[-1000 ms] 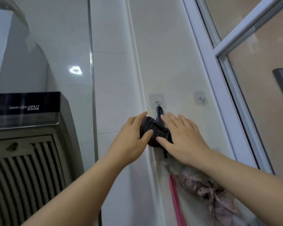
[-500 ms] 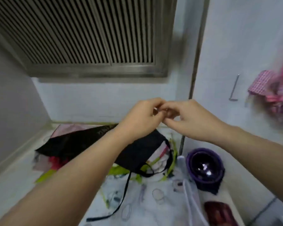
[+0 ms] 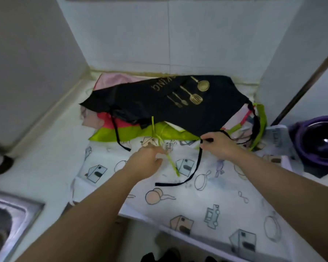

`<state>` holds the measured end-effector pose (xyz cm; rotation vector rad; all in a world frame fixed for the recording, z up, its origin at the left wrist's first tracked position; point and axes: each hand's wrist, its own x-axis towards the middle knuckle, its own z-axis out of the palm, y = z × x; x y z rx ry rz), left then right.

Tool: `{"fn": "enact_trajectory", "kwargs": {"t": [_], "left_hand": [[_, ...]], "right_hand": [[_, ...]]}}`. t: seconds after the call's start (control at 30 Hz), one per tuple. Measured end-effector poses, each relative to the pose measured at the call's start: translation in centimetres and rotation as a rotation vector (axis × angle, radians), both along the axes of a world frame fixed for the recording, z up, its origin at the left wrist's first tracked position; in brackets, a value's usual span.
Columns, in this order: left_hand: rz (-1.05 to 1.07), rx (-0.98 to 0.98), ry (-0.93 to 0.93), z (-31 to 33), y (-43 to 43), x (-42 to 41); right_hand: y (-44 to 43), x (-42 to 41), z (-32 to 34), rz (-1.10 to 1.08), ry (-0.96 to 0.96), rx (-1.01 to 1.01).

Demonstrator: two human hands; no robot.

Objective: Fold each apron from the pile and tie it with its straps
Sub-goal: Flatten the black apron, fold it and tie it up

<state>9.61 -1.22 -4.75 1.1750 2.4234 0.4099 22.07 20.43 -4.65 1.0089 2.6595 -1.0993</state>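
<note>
A pile of aprons lies in the counter's corner. A black apron point(image 3: 159, 103) with gold utensil print tops the pile, over a lime green apron point(image 3: 121, 134) and pink ones point(image 3: 112, 80). A white apron point(image 3: 206, 197) with house drawings spreads toward the front edge. My right hand point(image 3: 219, 146) pinches the black apron's strap point(image 3: 196, 167) near the apron's lower corner. My left hand point(image 3: 147, 160) hovers over the white apron with relaxed fingers, its fingertips at a thin green strap point(image 3: 171, 163).
A steel sink point(image 3: 6, 220) sits at the lower left. A purple bowl-like object point(image 3: 316, 142) stands at the right on the counter. A dark round item point(image 3: 0, 164) is at the left edge. Tiled walls close the corner behind and on both sides.
The view dropped from a wall hook, where both hands pressed a tied dark bundle, to the counter. My hands came down, and the right one took hold of the black strap.
</note>
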Motion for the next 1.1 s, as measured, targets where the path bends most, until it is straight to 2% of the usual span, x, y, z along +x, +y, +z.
{"fn": "enact_trajectory", "kwargs": {"t": [0.1,0.17,0.23,0.37,0.47,0.6,0.7,0.83,0.93,1.1], "left_hand": [[0.024,-0.052,-0.013,-1.9,-2.0,-1.3],[0.024,-0.064,-0.028,-2.7,-2.7,-1.9],[0.029,-0.057,-0.058,-3.4,-3.3,-2.5],[0.005,-0.073,-0.090,-3.7,-3.7,-3.1],[0.035,-0.003,-0.076,-2.6,-3.5,-3.7],[0.139,0.263,0.039,1.1,-2.1,-4.8],[0.119,0.449,0.177,5.6,0.0,-5.6],[-0.030,0.374,0.338,9.9,2.4,-5.1],[-0.083,0.389,0.354,11.6,3.8,-4.5],[-0.103,0.632,0.245,15.6,5.6,-4.7]], "right_hand": [[-0.2,-1.9,-2.2,0.097,-0.203,0.280],[0.0,-2.6,-3.3,0.114,-0.342,0.330],[0.1,-3.2,-4.6,0.071,-0.341,0.372],[0.5,-3.0,-3.8,-0.104,0.100,0.561],[1.2,-3.0,0.5,-0.175,0.341,0.580],[1.6,-3.8,7.4,-0.110,0.495,0.514],[0.5,-4.1,12.8,0.028,0.535,0.508],[-2.6,-3.0,19.3,0.167,0.687,0.434],[-4.1,-1.5,23.5,0.157,0.871,0.372],[-3.8,0.7,27.6,0.076,1.056,0.273]]}}
